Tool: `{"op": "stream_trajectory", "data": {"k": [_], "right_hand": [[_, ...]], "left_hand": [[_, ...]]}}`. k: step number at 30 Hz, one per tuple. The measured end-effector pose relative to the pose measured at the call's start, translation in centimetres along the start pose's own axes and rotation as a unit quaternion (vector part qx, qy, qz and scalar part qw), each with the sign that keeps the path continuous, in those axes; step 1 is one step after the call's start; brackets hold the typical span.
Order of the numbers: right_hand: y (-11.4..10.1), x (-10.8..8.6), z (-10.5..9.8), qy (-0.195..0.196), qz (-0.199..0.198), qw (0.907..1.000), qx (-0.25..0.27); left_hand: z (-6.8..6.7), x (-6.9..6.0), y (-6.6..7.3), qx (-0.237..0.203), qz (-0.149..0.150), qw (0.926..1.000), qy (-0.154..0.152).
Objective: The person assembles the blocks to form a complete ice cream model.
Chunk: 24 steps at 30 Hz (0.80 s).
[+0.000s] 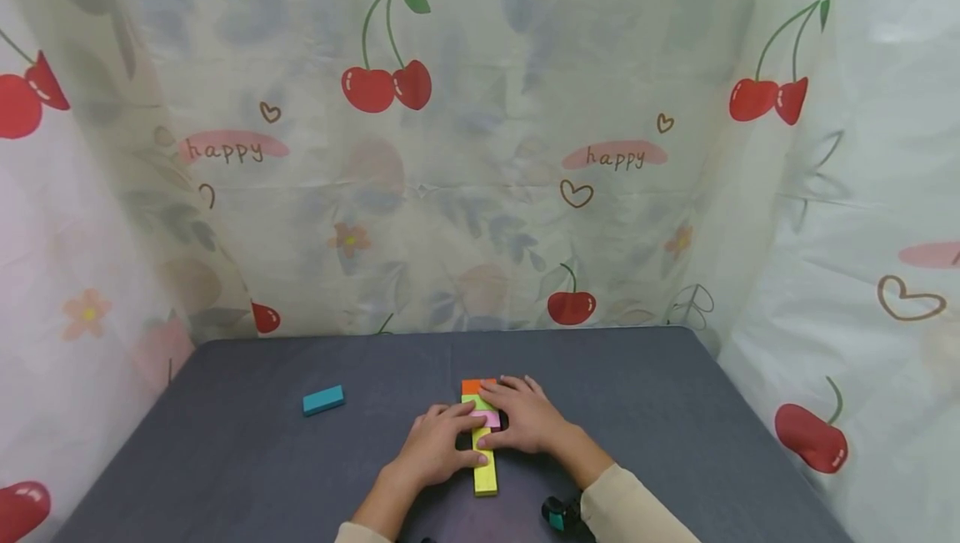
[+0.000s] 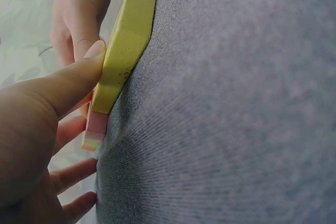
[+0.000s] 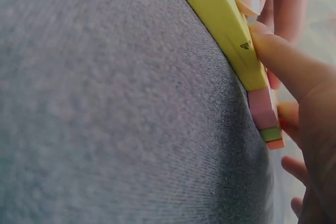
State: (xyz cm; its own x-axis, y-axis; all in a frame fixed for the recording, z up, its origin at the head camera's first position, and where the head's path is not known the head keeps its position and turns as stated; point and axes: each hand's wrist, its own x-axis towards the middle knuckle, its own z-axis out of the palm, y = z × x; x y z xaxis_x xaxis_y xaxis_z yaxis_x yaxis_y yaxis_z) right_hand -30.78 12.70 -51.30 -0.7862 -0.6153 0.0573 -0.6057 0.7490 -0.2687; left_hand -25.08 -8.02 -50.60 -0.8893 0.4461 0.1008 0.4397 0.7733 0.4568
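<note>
Well, nearest to the person I see a pale sleeve (image 1: 633, 510) and, beside the right forearm, a small black device (image 1: 558, 514) with a teal part. Just beyond, a yellow block (image 1: 486, 483) lies on the dark grey tabletop (image 1: 247, 443), its long side pointing away from the person. The left hand (image 1: 433, 448) is relaxed, not closed in a fist; its thumb rests on this yellow block, and its fingers extend toward the blocks farther on. The right hand (image 1: 528, 419) is likewise loose, with its thumb on the yellow block and other fingers over the far end of the row. After the yellow come a pink block (image 1: 491, 419), a light green block (image 1: 468, 400) and an orange block (image 1: 472, 386). A blue block (image 1: 323, 400) lies apart, to the left. Behind the table hangs a curtain (image 1: 465, 151) printed with cherries.
</note>
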Motion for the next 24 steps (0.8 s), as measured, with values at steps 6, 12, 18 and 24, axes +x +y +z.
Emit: {"op": "stream_trajectory", "data": {"k": [6, 12, 18, 24], "right_hand": [[-0.12, -0.08, -0.10, 0.000, 0.000, 0.9998, -0.019], [-0.19, -0.22, -0.17, 0.005, -0.007, 0.9998, -0.020], [-0.08, -0.26, 0.06, 0.011, -0.012, 0.9998, -0.014], [0.06, -0.40, 0.38, 0.024, -0.019, 0.9995, 0.012]], "left_hand": [[-0.02, 0.01, -0.01, 0.003, -0.001, 1.0000, -0.003], [0.10, 0.05, -0.14, 0.004, 0.000, 1.0000, -0.004], [0.23, 0.11, -0.44, -0.001, 0.006, 1.0000, -0.002], [0.10, 0.20, -0.52, -0.002, 0.009, 0.9999, -0.012]]}}
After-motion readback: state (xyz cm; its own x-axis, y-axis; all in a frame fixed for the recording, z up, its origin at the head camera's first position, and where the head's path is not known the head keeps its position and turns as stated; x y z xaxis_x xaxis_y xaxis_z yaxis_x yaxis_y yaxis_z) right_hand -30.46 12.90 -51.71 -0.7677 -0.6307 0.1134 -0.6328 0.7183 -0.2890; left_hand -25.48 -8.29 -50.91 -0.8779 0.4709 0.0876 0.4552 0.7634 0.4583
